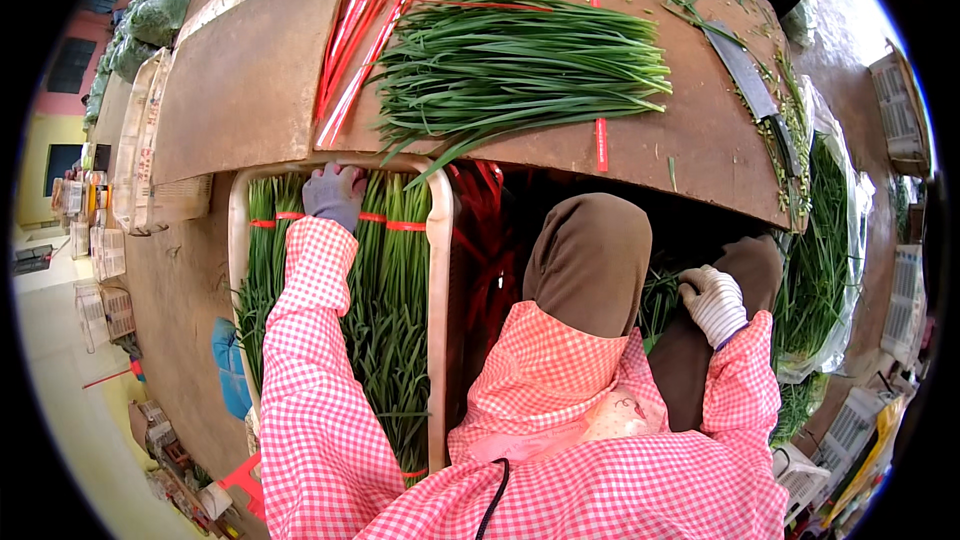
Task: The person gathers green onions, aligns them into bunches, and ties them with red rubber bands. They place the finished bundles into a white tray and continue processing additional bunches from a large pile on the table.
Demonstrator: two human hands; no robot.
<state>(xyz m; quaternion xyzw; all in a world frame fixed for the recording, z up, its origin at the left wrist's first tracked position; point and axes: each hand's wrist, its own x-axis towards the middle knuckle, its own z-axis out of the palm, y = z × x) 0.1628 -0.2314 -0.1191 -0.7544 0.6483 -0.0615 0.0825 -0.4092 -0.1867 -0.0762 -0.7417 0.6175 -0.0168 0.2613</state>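
Note:
My left hand [335, 192], in a grey glove, is closed over the cut ends of a bundle of garlic chives in a pale plastic crate [440, 270]. Beside it in the crate stand more chive bundles [405, 210], tied with red bands. My right hand [713, 300], in a white striped glove, rests on my right thigh. Its fingers are loosely bent and no object shows in them. On the wooden table in front lies a loose pile of green chives [520, 70], spread over a red strip [601, 145]. The palm sides of both hands are hidden.
Red tie strips [360, 35] lie left of the pile on the table [250, 90]. A large knife [745, 70] rests near the table's right edge among trimmings. Loose chives in clear plastic [820, 240] stand at my right. A blue bundle [230, 368] sits on the floor left of the crate.

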